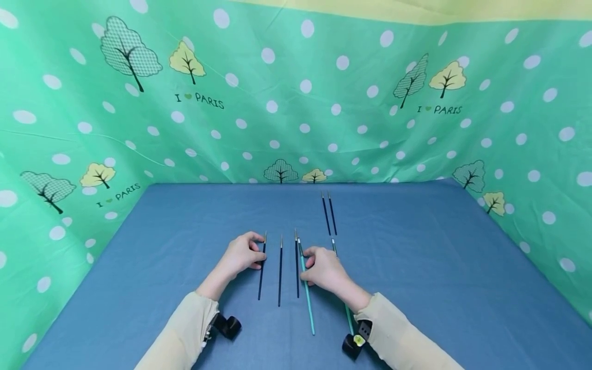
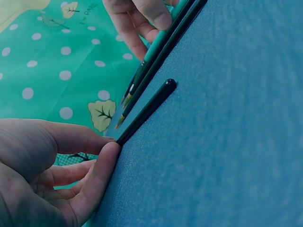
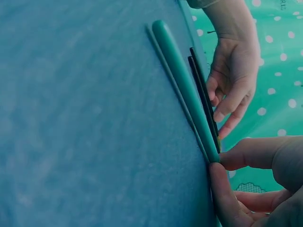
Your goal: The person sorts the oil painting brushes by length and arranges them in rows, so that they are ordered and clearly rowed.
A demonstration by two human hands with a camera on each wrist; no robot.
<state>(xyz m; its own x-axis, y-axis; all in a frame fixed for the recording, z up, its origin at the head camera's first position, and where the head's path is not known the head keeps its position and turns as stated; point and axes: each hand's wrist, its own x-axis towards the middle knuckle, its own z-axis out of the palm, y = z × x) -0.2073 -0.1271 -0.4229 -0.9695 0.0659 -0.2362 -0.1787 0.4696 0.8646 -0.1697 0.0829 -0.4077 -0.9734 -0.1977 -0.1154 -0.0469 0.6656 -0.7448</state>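
My left hand point(image 1: 239, 254) pinches a thin dark paintbrush point(image 1: 261, 280) between thumb and fingers near its bristle end. In the left wrist view, that brush's rounded handle end point(image 2: 168, 86) points away from the fingertips. A teal paintbrush point(image 1: 310, 308) is pinched near its upper part by my right hand point(image 1: 325, 268). The right wrist view shows its teal handle point(image 3: 182, 80) slanting just above the cloth, beside its shadow. Between the hands lie two more dark paintbrushes, one in the middle point(image 1: 279, 280) and one point(image 1: 297, 277) close beside the teal brush.
A second teal paintbrush point(image 1: 349, 316) lies partly hidden under my right wrist. Farther back lie two dark paintbrushes, a left one point(image 1: 326, 215) and a right one point(image 1: 332, 215). Blue cloth point(image 1: 416, 246) covers the table; a green dotted curtain point(image 1: 305, 128) surrounds it.
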